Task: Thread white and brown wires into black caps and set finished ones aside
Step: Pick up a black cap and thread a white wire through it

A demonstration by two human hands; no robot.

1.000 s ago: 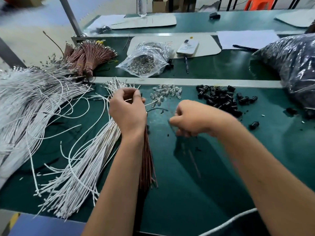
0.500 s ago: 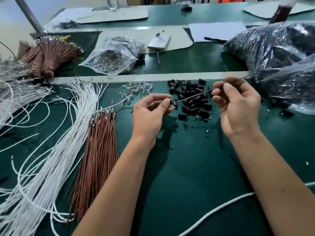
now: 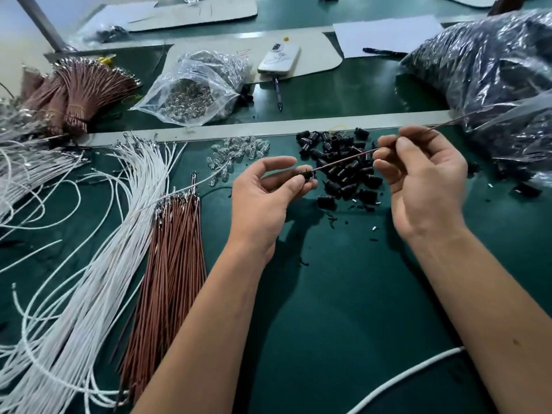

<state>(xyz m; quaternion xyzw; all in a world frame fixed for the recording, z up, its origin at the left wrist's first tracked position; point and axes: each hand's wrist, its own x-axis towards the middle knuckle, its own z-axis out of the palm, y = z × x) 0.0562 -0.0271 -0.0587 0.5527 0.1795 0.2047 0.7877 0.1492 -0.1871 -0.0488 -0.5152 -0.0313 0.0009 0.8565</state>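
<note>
A thin brown wire (image 3: 343, 159) runs straight from the black cap (image 3: 305, 175) up toward two o'clock. The left hand (image 3: 263, 201) pinches the cap; the right hand (image 3: 424, 177) pinches the wire above the loose caps (image 3: 340, 168) at twelve o'clock.

you're looking at a dark green tabletop (image 3: 343, 309) under even light, crossed by a pale metal strip (image 3: 268, 127). beyond the strip lies a second green surface; a grey post (image 3: 38, 22) rises at its far-left corner.
</note>
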